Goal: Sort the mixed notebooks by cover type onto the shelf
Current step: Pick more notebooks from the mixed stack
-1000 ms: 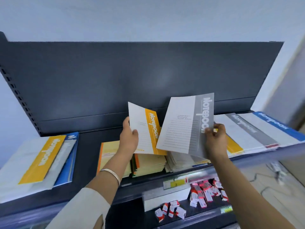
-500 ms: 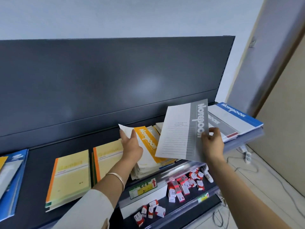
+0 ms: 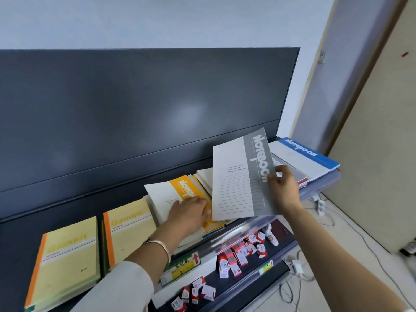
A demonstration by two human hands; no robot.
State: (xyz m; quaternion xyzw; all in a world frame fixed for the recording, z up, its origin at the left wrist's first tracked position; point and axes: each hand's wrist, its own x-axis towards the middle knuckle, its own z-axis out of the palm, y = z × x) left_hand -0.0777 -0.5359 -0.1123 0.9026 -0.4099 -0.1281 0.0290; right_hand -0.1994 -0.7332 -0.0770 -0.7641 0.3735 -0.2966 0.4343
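My right hand (image 3: 282,188) pinches the grey-striped notebook (image 3: 236,176) by its right edge. It holds it tilted up just right of centre frame, above the shelf (image 3: 56,217). My left hand (image 3: 189,212) lies flat, fingers straight, on the yellow-striped notebook (image 3: 180,190) that tops the mixed pile (image 3: 203,176) at centre. Two cream notebooks (image 3: 65,262) with orange spines lie side by side at lower left. A blue-striped notebook (image 3: 301,154) lies at the shelf's right end.

Two yellow notebooks (image 3: 67,262), two grey notebooks (image 3: 238,176), one orange notebook (image 3: 180,188), one blue notebook (image 3: 301,154)
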